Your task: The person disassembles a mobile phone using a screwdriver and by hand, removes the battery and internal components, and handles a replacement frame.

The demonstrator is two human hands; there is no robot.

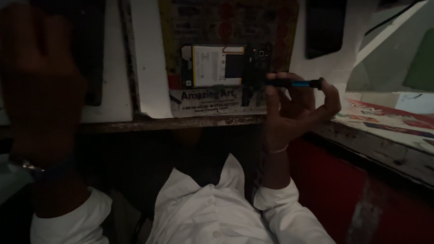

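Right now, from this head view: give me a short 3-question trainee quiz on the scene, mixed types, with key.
1. True or false: the right hand holds a thin blue and black tool.
2. Multiple choice: the opened phone with its battery showing lies
A. in the left hand
B. on the workbench, beyond the right hand
C. on the person's lap
3. Fill in: the left hand is raised close to the camera, dark and blurred, with a ____ at its wrist.

Key: 1 true; 2 B; 3 watch.
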